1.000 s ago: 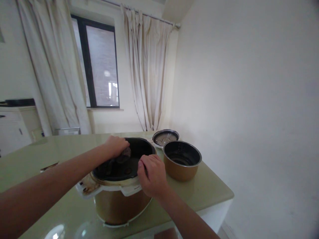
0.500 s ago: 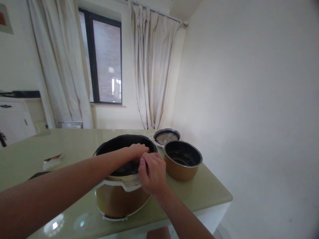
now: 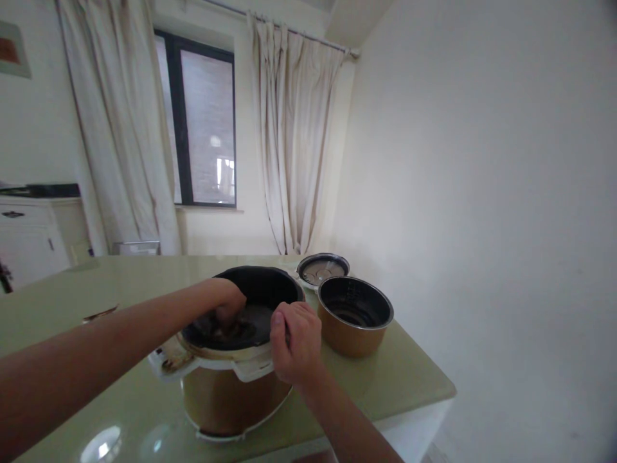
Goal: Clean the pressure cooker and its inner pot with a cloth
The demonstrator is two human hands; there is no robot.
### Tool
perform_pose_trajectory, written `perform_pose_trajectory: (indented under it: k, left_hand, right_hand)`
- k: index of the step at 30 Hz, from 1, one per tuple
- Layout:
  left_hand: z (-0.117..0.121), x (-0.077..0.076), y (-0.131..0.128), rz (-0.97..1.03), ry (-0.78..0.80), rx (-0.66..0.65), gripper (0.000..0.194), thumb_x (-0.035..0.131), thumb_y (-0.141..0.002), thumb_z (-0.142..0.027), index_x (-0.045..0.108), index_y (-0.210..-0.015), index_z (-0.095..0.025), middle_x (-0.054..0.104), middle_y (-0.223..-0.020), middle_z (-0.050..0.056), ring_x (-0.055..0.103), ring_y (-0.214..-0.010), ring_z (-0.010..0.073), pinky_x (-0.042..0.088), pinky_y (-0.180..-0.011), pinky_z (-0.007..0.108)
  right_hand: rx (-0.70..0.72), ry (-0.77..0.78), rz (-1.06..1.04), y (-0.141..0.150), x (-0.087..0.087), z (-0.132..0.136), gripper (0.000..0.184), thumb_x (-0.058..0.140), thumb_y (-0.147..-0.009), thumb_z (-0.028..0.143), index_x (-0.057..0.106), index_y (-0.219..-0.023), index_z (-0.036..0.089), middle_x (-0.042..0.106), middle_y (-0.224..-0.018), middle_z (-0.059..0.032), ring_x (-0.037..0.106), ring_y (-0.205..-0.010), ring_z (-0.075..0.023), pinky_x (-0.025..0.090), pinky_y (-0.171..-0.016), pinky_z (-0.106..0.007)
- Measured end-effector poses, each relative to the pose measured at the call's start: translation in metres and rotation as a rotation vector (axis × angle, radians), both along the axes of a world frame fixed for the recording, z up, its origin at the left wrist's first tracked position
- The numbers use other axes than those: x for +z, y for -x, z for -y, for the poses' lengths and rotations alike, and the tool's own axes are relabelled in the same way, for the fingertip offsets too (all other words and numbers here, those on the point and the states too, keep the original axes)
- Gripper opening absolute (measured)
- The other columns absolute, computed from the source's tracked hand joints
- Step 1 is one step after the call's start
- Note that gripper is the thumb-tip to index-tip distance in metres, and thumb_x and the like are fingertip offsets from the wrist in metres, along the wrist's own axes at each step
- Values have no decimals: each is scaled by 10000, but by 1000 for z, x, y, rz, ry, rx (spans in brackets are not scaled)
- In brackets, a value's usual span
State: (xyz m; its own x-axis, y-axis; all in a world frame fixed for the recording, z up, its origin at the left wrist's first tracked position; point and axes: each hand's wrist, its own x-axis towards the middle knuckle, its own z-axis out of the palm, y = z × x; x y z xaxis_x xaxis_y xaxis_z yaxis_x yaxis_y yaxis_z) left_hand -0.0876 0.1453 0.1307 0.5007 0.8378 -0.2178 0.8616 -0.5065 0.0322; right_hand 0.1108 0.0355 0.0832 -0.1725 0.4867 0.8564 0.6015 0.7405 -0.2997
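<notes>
Where a white cabinet [image 3: 33, 228] stands at the far left, a dark object [image 3: 53, 191] lies on its top, and a pale curtain [image 3: 113, 128] hangs to its right, next to a dark-framed window [image 3: 208, 122]. Nearer, the left forearm [image 3: 120, 337] slants over a pale green table [image 3: 132, 273], partly covering a small thin item [image 3: 100, 314]. A stained white handle [image 3: 168, 361] juts from the cooker [image 3: 231, 399], which stands upright on the table, gold-brown outside and black within. Into its open top dips the left hand [image 3: 230, 303]; the fingers are too dim in there to tell whether they hold anything. Across the opening, the right hand [image 3: 299, 337] has its fingers curled tightly over the cooker's rim. Behind and to the right lies a round, dark-rimmed lid [image 3: 322, 269], partly hidden by a gold pot [image 3: 354, 337] with a black inside, upright just beside the cooker. Pale wall [image 3: 482, 193] fills the right.
</notes>
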Motion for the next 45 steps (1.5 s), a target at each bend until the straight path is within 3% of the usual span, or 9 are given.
perform_pose_trajectory:
  k: [5,11,14,17,19,24,29,33,45]
  left_hand:
    - [2,6,-22,98,456,-105,168,617,-704,-248,608,-541,-210,664,-609,32,591,-650,213,575,-757,402]
    - [11,41,-39,395,160,-201,165,623,-723,-285,734,-814,-202,759,-850,1,672,-856,216,556,-824,321]
    - [28,69,-46,540,-74,-157,340,664,-756,-341,766,-1051,-205,780,-991,3,697,-963,224,550,-900,323]
    - [49,85,-63,744,-76,-162,454,650,-812,-381,728,-1215,-186,776,-1103,26,698,-1032,240,555,-974,369]
    - [63,86,-72,817,-69,-158,537,633,-850,-422,676,-1329,-183,749,-1209,55,683,-1109,258,545,-1029,402]
    - [101,63,-50,715,-298,-40,836,594,-913,-628,366,-1634,-271,548,-1558,112,578,-1363,299,493,-1113,409]
    - [132,4,-2,257,-305,181,606,575,-858,-734,745,-1246,-301,762,-1279,104,702,-1179,378,537,-1007,476]
    - [141,-29,14,121,-438,248,578,546,-847,-752,786,-1073,-277,802,-1125,144,720,-1101,422,534,-967,530]
    - [135,-27,27,-1,-425,213,320,672,-846,-531,771,-985,-261,801,-1114,146,725,-1106,419,541,-977,547]
  right_hand:
    - [30,1,10,-3,-1,-14,263,378,-997,252,414,-736,243,514,-635,-8,523,-635,-180,355,-693,-353]
    - [53,50,-162,-7,-2,-18,109,492,-996,288,576,-993,218,645,-941,-61,616,-928,-213,482,-850,-353]
    - [10,23,-316,-8,4,-16,419,669,-938,374,524,-1297,212,576,-1266,-140,550,-1243,-283,487,-1059,-465]
    - [22,6,-305,-13,17,-18,895,855,-781,396,361,-1509,229,418,-1489,-191,417,-1442,-347,419,-1187,-549]
    - [58,-21,-290,-21,25,-21,976,858,-741,326,313,-1546,238,425,-1495,-181,439,-1433,-347,418,-1198,-548]
    - [-72,-142,-406,-72,35,-33,624,702,-775,188,488,-1357,255,574,-1325,-113,568,-1255,-297,467,-1129,-512]
    - [-297,-242,-596,-120,38,-49,641,679,-747,193,448,-1345,221,534,-1321,-122,552,-1252,-295,438,-1136,-522]
    - [-301,-286,-593,-120,44,-65,650,657,-767,196,423,-1373,219,510,-1348,-132,534,-1286,-294,420,-1158,-522]
    - [-265,-193,-608,-116,33,-92,665,669,-762,192,436,-1385,201,519,-1373,-140,520,-1308,-283,389,-1191,-507]
